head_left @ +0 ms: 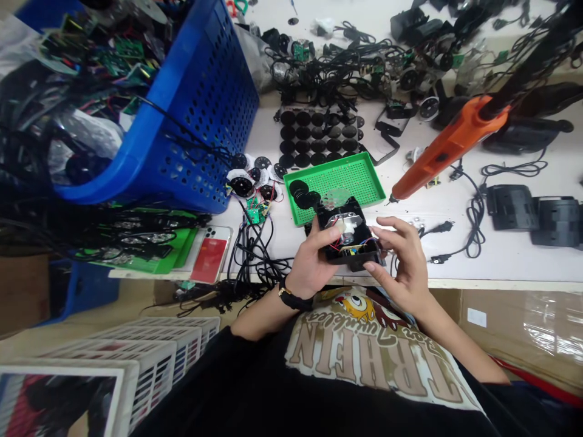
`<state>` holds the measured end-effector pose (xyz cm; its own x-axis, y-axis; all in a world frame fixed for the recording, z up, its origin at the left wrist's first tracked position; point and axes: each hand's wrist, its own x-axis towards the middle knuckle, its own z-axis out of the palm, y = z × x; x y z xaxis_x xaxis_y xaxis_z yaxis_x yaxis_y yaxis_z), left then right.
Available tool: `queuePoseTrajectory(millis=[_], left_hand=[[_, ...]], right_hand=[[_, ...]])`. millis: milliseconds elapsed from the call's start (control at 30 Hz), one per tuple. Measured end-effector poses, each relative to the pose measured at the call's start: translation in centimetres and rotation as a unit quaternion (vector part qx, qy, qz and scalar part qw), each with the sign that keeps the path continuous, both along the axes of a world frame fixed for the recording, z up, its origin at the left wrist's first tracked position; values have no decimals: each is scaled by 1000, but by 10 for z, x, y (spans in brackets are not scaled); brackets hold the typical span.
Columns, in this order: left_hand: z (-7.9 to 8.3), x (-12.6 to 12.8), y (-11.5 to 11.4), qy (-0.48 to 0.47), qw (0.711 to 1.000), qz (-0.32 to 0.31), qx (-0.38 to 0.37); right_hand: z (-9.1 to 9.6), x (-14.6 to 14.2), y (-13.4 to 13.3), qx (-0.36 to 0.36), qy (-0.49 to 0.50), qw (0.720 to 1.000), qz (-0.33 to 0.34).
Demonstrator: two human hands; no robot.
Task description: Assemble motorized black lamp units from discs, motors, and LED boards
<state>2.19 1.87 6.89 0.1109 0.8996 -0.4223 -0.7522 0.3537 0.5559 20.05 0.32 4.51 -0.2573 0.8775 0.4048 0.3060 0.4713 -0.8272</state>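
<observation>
My L hand [312, 267]: fingers clamped on black plastic housing [353, 258], red + blue wires showing inside. My R hand [403, 261]: fingers also clamped, around housing's right side. Housing held just in front of green perforated tray [359, 182], overlapping tray's near edge. Black discs [300, 193] on tray, L corner, beside housing. Orange electric screwdriver [449, 149] R of tray, tip near it. Blue perforated basket [204, 109] L of tray; small green PCB [254, 212] w/ black cables [250, 258] between basket and tray, nearer tray.
</observation>
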Motion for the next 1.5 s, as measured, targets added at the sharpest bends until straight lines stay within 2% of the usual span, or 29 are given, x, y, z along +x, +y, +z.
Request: queuePoseTrajectory(millis=[167,367,467,600,800,933,1033,1167,1300,1500], left_hand=[[4,0,-5,25,999,6,46],[3,1,-4,32,998,8,48],[1,1,-4,26,998,2,52],[-2,1,-5,31,997,-4,72],[-5,1,-9,57,993,-9,101],[-3,2,-10,85,992,7,92],[-4,6,-11,112,987,38,110],[-8,13,-14,177,969,72,159],[-13,15,-16,234,951,73,190],[-16,14,-15,287,938,65,183]], right_hand=[[16,1,9,97,-101,990,30],[25,8,21,169,-206,962,65],[28,11,22,168,-231,954,96],[29,9,14,99,-145,978,110],[13,10,5,38,-8,999,37],[-7,12,3,46,35,998,-15],[-15,10,-1,107,16,991,-81],[-9,3,-7,170,-62,974,-137],[2,-5,-7,161,-120,967,-154],[8,-17,3,171,-156,952,-199]])
